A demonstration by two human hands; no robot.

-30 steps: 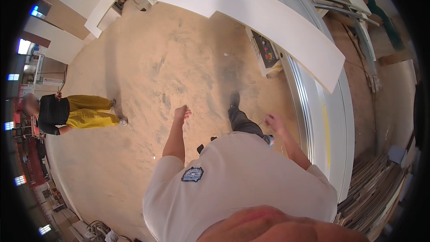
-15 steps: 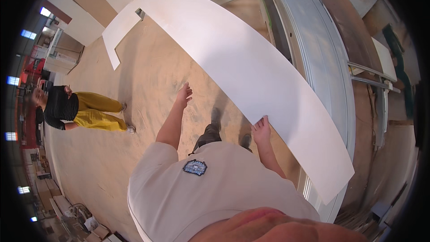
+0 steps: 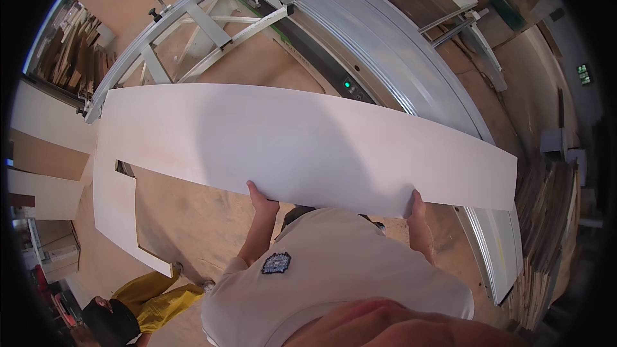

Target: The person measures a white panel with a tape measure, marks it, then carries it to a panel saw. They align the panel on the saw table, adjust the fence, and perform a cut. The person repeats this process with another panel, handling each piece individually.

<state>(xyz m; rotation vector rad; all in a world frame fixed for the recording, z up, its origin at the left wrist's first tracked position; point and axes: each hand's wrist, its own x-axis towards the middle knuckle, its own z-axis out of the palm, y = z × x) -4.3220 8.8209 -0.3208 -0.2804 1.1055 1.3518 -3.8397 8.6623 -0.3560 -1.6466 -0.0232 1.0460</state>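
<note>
A long white panel (image 3: 295, 141) stretches across in front of me, its left end turning toward me in a hooked shape with a notch. My left hand (image 3: 262, 199) grips the panel's near edge left of my body, thumb on top and the other fingers hidden underneath. Farther right along that edge, my right hand (image 3: 418, 207) holds it too, thumb over the upper face. Beyond the panel lies the long grey metal table (image 3: 379, 26) of a machine; the panel's right part overlaps it in view, and I cannot tell whether they touch.
A metal outrigger frame (image 3: 148, 64) extends from the machine at the far left. A green light (image 3: 347, 84) glows on the machine's side. Someone in yellow trousers (image 3: 164, 305) stands at the lower left. Stacked boards (image 3: 546, 244) lean at the right, and more boards (image 3: 48, 160) stand at the left.
My left hand, free and raised earlier, now grips the panel. My view has turned left, so the panel lies more level across it. The other person appears lower and nearer.
</note>
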